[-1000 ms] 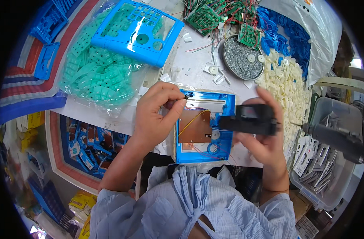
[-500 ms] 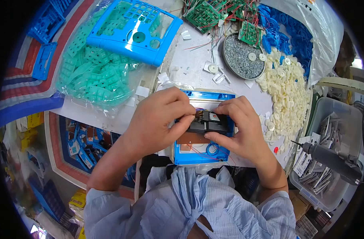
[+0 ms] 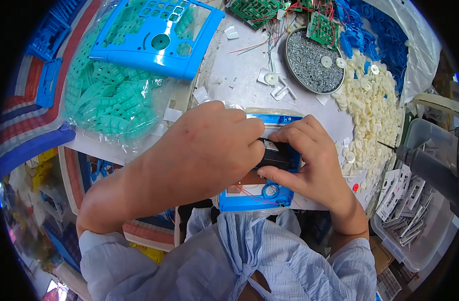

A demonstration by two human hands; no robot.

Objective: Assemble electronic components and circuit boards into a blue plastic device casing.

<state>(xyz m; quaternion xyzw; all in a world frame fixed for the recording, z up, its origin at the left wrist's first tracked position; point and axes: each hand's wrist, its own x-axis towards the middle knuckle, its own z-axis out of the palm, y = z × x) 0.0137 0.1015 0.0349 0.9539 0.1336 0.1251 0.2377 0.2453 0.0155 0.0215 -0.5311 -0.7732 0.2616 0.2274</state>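
Note:
In front of me lies an open blue plastic case (image 3: 252, 201) with a brown board, thin red wires and a blue ring inside. Over it sits a black plastic mechanism (image 3: 275, 159), partly covered by my hands. My right hand (image 3: 312, 158) grips its right side, thumb at the near edge and fingers at the far edge. Curled closed above the mechanism's left side is my left hand (image 3: 209, 145). Its back hides the fingertips and whatever they may hold.
A bag of green rubber keypads (image 3: 109, 100) lies at the left under a blue panel (image 3: 162, 42). Farther back are a round tray of screws (image 3: 312, 65) and circuit boards (image 3: 254, 11). Cream discs (image 3: 367, 110), a dark power screwdriver (image 3: 430, 168) and a clear bin (image 3: 420, 246) stand right.
My left hand has rolled over and moved right, with its back now turned up and covering more of the black mechanism. My right hand keeps its grip. The whole view has shifted slightly.

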